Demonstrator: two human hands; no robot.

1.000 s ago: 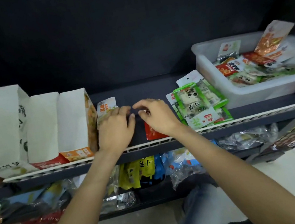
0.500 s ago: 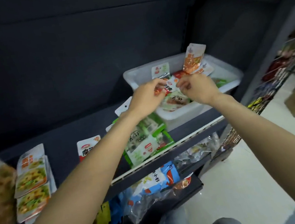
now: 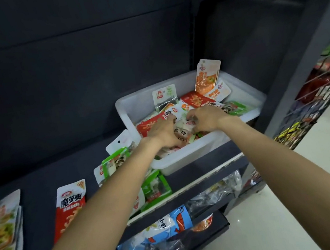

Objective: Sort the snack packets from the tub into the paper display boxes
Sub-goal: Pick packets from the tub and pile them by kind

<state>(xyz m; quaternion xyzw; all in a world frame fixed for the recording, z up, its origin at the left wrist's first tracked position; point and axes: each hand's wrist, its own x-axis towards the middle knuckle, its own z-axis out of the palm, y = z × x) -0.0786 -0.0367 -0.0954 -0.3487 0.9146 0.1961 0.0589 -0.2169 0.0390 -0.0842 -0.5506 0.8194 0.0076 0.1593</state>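
Head view: both hands, left (image 3: 164, 132) and right (image 3: 205, 118), were sunk in the tub (image 3: 187, 160) on the shelf (image 3: 39, 189), fingers curled into the snack packets (image 3: 196, 100); exact grip could not be told. Mixed types could be grabbed together; loose packets could be spilled over the rim.

Upright orange packet (image 3: 206, 78) blocks tub's (image 3: 189, 160) far side.

Both bare forearms are stretching far forward, converging toward each other. The left hand (image 3: 164, 132) is lying palm down with fingers curling at the tips. The right hand (image 3: 206, 118) is sitting just beside it, knuckles up, fingers bending inward.
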